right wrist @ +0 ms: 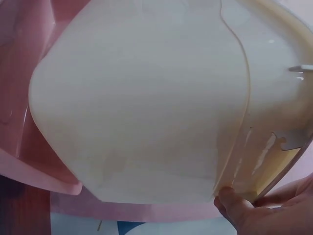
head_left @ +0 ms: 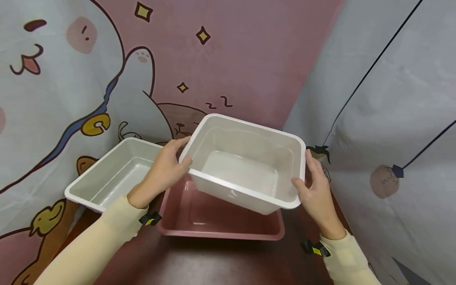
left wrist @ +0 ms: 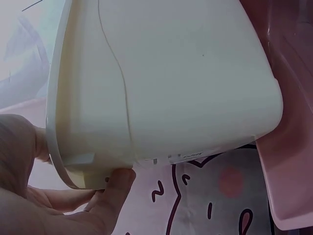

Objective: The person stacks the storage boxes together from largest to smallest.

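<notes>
A cream-white plastic basin (head_left: 246, 168) hangs tilted over a pink basin (head_left: 221, 235), its inside facing the head camera and holding nothing. My left hand (head_left: 167, 162) grips its left end, thumb over the rim and fingers underneath. At the opposite end my right hand (head_left: 317, 190) holds the rim the same way. The left wrist view shows the fingers of the left hand (left wrist: 63, 191) curled under the rim, against the outer wall. In the right wrist view, the right hand (right wrist: 269, 210) pinches the rim at a lower corner.
A second white basin (head_left: 82, 194) stands at the left, its right part hidden behind my left hand and forearm. The dark red table (head_left: 213, 263) shows in front of the pink basin. Cloth with cartoon prints (head_left: 242, 59) hangs at the back and on both sides.
</notes>
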Demonstrator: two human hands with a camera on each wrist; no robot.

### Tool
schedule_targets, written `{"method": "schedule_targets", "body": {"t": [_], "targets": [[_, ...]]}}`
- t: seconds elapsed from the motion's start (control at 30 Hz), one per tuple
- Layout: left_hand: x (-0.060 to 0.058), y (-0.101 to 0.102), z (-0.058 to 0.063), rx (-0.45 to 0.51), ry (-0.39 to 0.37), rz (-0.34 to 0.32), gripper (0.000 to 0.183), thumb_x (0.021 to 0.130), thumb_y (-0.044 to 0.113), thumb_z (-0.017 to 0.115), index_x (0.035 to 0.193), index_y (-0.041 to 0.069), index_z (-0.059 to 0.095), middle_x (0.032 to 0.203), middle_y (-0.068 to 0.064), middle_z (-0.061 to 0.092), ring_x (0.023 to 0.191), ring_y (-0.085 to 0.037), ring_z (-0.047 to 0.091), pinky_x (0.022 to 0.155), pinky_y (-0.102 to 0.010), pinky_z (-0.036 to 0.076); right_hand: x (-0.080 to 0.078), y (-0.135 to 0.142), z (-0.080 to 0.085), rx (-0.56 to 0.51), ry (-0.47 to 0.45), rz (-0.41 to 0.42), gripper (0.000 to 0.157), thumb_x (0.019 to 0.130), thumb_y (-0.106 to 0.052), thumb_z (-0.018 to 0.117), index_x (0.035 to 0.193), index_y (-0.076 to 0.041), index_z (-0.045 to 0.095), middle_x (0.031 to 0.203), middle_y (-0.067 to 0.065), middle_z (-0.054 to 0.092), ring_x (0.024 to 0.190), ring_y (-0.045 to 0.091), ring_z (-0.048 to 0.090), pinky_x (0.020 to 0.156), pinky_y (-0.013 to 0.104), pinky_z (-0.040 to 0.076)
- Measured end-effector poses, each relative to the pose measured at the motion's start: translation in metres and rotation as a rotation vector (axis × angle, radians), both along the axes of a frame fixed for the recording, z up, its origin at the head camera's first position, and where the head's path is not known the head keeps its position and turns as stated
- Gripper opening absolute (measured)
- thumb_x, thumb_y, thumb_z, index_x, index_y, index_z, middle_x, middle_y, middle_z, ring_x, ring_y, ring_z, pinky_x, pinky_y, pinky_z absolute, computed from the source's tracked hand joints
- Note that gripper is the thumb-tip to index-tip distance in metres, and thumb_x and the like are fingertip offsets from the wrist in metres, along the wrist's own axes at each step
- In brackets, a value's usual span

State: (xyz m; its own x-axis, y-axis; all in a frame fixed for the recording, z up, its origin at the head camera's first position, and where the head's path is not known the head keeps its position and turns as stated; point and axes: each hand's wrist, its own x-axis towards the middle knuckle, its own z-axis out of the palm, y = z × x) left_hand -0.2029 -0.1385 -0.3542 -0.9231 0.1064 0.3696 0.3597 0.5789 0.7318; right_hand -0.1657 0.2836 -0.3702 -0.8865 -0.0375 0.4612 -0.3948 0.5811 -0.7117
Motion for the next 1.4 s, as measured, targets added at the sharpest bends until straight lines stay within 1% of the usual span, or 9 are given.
{"method": "schedule_targets", "body": {"t": [0.07,0.17,0.2,0.23,0.47,0.8,1.07,1.27,1.4], "targets": [[0.003,-0.002,-0.001,-0.007,-0.007,0.006,0.065,0.102,0.007,0.066,0.166,-0.002,0.061,0.144,-0.028,0.072,0.121,-0.041,0.071,0.103,-0.058,0.06,-0.001,-0.001,0.0,0.007,0.0,0.003,0.09,0.105,-0.003,0.076,0.183,-0.002,0.032,0.183,0.029,0.041,0.162,0.05,0.045,0.119,0.043,0.057],[0.007,-0.005,-0.004,-0.023,-0.01,0.016,0.065,0.101,0.007,0.067,0.165,-0.002,0.062,0.143,-0.027,0.073,0.123,-0.041,0.071,0.105,-0.058,0.059,-0.003,-0.003,-0.001,0.011,-0.006,0.014,0.089,0.104,-0.006,0.077,0.182,0.0,0.033,0.183,0.03,0.041,0.17,0.053,0.037,0.13,0.078,0.04],[0.008,-0.006,-0.005,-0.026,-0.009,0.019,0.065,0.101,0.007,0.067,0.165,-0.002,0.062,0.143,-0.027,0.073,0.124,-0.041,0.071,0.106,-0.058,0.058,-0.004,-0.003,-0.001,0.006,-0.009,0.022,0.089,0.104,-0.006,0.077,0.182,0.001,0.033,0.183,0.031,0.04,0.172,0.053,0.034,0.131,0.085,0.032],[0.01,-0.007,-0.006,-0.028,-0.008,0.019,0.065,0.101,0.007,0.067,0.165,-0.003,0.062,0.143,-0.028,0.073,0.125,-0.041,0.071,0.107,-0.059,0.058,-0.004,-0.004,-0.002,0.006,-0.013,0.029,0.09,0.104,-0.007,0.078,0.182,0.001,0.033,0.183,0.031,0.04,0.172,0.053,0.034,0.13,0.087,0.032],[0.018,-0.014,-0.011,-0.042,-0.017,0.024,0.064,0.103,0.007,0.067,0.165,-0.003,0.061,0.148,-0.028,0.073,0.129,-0.043,0.072,0.11,-0.063,0.059,-0.006,-0.008,-0.002,0.027,-0.042,0.047,0.088,0.104,-0.005,0.075,0.181,0.003,0.032,0.183,0.032,0.039,0.17,0.053,0.036,0.129,0.091,0.029],[0.029,-0.019,-0.02,-0.046,-0.028,0.033,0.063,0.103,0.006,0.068,0.164,-0.004,0.062,0.136,-0.023,0.077,0.119,-0.037,0.077,0.1,-0.054,0.062,-0.01,-0.012,-0.005,0.07,-0.09,0.061,0.088,0.104,-0.005,0.072,0.181,0.004,0.031,0.181,0.031,0.043,0.164,0.051,0.045,0.124,0.085,0.042],[0.036,-0.022,-0.027,-0.052,-0.034,0.044,0.061,0.102,0.006,0.069,0.162,-0.002,0.064,0.135,-0.022,0.078,0.112,-0.033,0.077,0.095,-0.048,0.062,-0.015,-0.012,-0.01,0.084,-0.129,0.078,0.089,0.106,-0.008,0.074,0.183,0.0,0.03,0.184,0.031,0.04,0.17,0.053,0.039,0.129,0.086,0.037],[0.041,-0.024,-0.033,-0.031,-0.069,0.042,0.062,0.102,0.005,0.068,0.163,-0.003,0.063,0.136,-0.024,0.079,0.112,-0.031,0.079,0.088,-0.037,0.066,-0.019,-0.012,-0.014,0.101,-0.165,0.094,0.09,0.106,-0.009,0.074,0.184,-0.002,0.028,0.186,0.029,0.038,0.17,0.056,0.039,0.128,0.087,0.036],[0.043,-0.026,-0.037,-0.023,-0.076,0.044,0.062,0.102,0.004,0.068,0.163,-0.004,0.062,0.136,-0.025,0.079,0.111,-0.03,0.079,0.082,-0.027,0.063,-0.021,-0.014,-0.018,0.112,-0.189,0.105,0.092,0.107,-0.014,0.074,0.185,-0.003,0.026,0.186,0.029,0.037,0.169,0.058,0.039,0.125,0.088,0.038]]}}
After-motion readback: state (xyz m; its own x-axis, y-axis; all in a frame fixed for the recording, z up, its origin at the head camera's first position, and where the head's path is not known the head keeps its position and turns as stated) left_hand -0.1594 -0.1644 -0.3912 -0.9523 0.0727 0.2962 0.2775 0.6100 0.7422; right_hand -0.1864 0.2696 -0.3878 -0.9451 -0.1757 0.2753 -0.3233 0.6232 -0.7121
